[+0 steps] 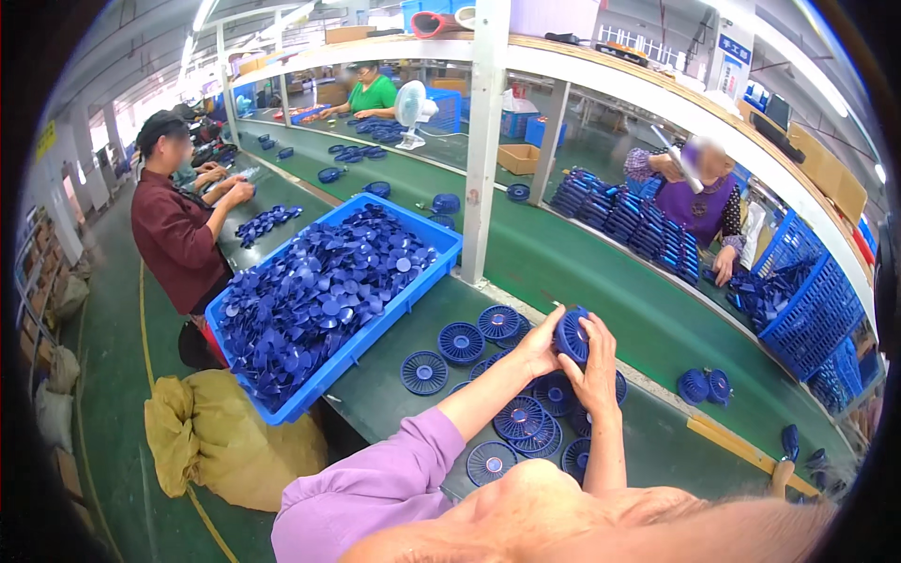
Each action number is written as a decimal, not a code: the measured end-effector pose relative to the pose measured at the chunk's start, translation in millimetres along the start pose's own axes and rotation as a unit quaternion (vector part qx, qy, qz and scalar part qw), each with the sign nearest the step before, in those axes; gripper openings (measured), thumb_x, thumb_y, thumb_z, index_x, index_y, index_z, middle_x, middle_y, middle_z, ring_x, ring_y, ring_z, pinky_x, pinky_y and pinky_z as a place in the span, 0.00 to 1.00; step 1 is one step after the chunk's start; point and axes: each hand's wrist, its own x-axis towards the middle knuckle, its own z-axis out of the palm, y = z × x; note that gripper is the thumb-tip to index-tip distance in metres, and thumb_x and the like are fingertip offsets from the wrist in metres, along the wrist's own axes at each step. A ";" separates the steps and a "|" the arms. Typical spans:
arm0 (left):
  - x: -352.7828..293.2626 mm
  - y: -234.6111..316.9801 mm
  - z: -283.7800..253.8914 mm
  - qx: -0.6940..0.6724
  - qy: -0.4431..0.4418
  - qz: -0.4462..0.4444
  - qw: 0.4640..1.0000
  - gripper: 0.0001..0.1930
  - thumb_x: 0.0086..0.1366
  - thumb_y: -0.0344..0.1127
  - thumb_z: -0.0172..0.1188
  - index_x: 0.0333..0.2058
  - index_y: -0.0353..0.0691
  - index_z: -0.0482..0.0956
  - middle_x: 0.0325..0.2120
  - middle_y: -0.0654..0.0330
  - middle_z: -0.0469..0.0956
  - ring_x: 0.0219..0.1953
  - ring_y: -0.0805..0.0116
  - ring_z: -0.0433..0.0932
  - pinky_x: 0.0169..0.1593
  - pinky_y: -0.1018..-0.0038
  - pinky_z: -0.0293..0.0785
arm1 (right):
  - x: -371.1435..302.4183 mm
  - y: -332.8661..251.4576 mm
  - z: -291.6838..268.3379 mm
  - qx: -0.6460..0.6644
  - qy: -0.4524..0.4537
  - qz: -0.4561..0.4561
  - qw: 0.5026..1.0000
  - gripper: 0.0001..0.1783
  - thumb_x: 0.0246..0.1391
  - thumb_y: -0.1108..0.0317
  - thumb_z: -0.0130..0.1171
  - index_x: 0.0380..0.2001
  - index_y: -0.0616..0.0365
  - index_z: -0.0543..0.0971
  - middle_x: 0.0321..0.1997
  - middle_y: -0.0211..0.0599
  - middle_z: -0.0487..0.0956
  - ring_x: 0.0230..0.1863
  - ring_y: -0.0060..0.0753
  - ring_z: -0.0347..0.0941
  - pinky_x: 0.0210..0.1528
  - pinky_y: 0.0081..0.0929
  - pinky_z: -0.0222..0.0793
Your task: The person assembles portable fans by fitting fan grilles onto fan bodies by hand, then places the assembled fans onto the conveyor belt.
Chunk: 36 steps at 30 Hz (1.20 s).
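Note:
Between my two hands, above the bench, a dark blue round fan head point(572, 336) is held up on edge. My left hand point(540, 347) closes on its left side, with the thumb and fingers at its rim. My right hand point(595, 361) wraps round the right side. Below and around my hands, several blue slotted fan grilles point(461, 343) lie on the dark green bench point(375, 403), some overlapping. A few grilles point(519, 417) sit under my forearms, partly hidden by them.
To the left stands a blue tray point(450, 246) heaped with small blue plastic pieces point(324, 281). Beyond the bench runs a green conveyor belt point(601, 300) carrying blue fan parts point(704, 385). A white post point(485, 141) rises beside the tray. Co-workers sit around; a yellow sack point(225, 432) lies on the floor.

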 end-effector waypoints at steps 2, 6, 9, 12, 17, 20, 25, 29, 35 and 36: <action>-0.4 -3.8 -4.6 0.027 -0.005 0.030 0.999 0.23 0.72 0.54 0.43 0.51 0.44 0.73 0.46 0.57 0.78 0.47 0.64 0.78 0.53 0.61 0.75 | -1.4 0.9 -1.1 -0.006 -0.031 0.008 0.999 0.44 0.41 0.62 0.68 0.64 0.52 0.62 0.67 0.50 0.59 0.67 0.55 0.55 0.67 0.44 0.54; -4.1 -5.9 -6.2 0.042 -0.005 0.030 0.999 0.22 0.70 0.55 0.46 0.50 0.44 0.73 0.41 0.60 0.79 0.41 0.67 0.80 0.47 0.64 0.78 | -1.4 10.3 -4.0 0.101 -0.046 -0.001 0.994 0.44 0.43 0.50 0.67 0.62 0.54 0.63 0.69 0.52 0.57 0.67 0.56 0.56 0.66 0.44 0.55; -7.9 -7.4 4.3 0.046 -0.038 0.044 0.997 0.19 0.70 0.51 0.49 0.50 0.45 0.73 0.39 0.60 0.79 0.38 0.69 0.80 0.43 0.69 0.79 | -0.2 7.7 -9.4 0.128 -0.042 0.030 0.990 0.41 0.45 0.50 0.65 0.60 0.56 0.64 0.68 0.53 0.59 0.66 0.55 0.58 0.65 0.42 0.57; -10.7 -7.8 9.2 0.038 -0.030 0.047 0.998 0.17 0.70 0.48 0.49 0.49 0.45 0.73 0.38 0.61 0.79 0.37 0.70 0.80 0.41 0.69 0.80 | 0.7 -1.9 -11.2 0.089 -0.032 0.025 0.995 0.39 0.45 0.53 0.65 0.59 0.56 0.64 0.67 0.52 0.60 0.66 0.55 0.58 0.65 0.44 0.57; -10.0 -20.6 8.2 0.116 0.035 0.164 0.979 0.15 0.71 0.44 0.48 0.50 0.43 0.72 0.43 0.63 0.75 0.44 0.73 0.75 0.49 0.73 0.73 | 0.1 -4.1 8.4 0.048 0.019 -0.004 0.999 0.47 0.43 0.52 0.65 0.65 0.54 0.58 0.69 0.52 0.57 0.67 0.56 0.56 0.68 0.45 0.51; -18.6 -31.1 27.2 0.208 0.070 0.234 0.947 0.16 0.71 0.41 0.48 0.54 0.41 0.67 0.47 0.61 0.69 0.50 0.72 0.69 0.54 0.73 0.66 | -7.6 11.3 19.1 0.179 0.038 0.050 0.982 0.48 0.54 0.34 0.50 0.67 0.56 0.54 0.69 0.50 0.57 0.68 0.52 0.56 0.67 0.42 0.52; -27.5 -39.0 27.3 0.448 0.092 0.430 0.778 0.19 0.61 0.28 0.54 0.51 0.36 0.64 0.47 0.55 0.68 0.52 0.66 0.67 0.56 0.69 0.64 | -9.2 4.5 39.6 0.399 0.075 0.117 0.906 0.50 0.55 0.25 0.37 0.66 0.54 0.55 0.63 0.41 0.62 0.63 0.38 0.60 0.65 0.36 0.54; -31.5 -43.8 39.5 0.488 0.108 0.474 0.725 0.21 0.58 0.33 0.57 0.49 0.37 0.65 0.45 0.49 0.70 0.48 0.50 0.68 0.54 0.61 0.64 | -11.8 3.1 44.2 0.585 0.094 0.167 0.788 0.35 0.65 0.38 0.36 0.64 0.51 0.58 0.62 0.38 0.63 0.63 0.35 0.60 0.65 0.34 0.55; -31.4 -34.6 26.6 0.533 0.139 0.532 0.643 0.21 0.53 0.28 0.59 0.48 0.36 0.68 0.44 0.51 0.69 0.48 0.54 0.69 0.54 0.64 0.66 | -2.1 -15.3 40.6 0.574 0.075 0.279 0.766 0.27 0.69 0.49 0.33 0.64 0.51 0.60 0.62 0.35 0.64 0.63 0.33 0.61 0.65 0.32 0.56; -25.1 -36.8 27.4 0.523 0.126 0.532 0.653 0.21 0.54 0.28 0.59 0.48 0.36 0.68 0.43 0.52 0.69 0.48 0.56 0.69 0.54 0.64 0.66 | -4.3 4.6 42.3 0.561 0.063 0.254 0.785 0.26 0.70 0.50 0.33 0.63 0.52 0.60 0.61 0.35 0.64 0.62 0.32 0.61 0.65 0.31 0.55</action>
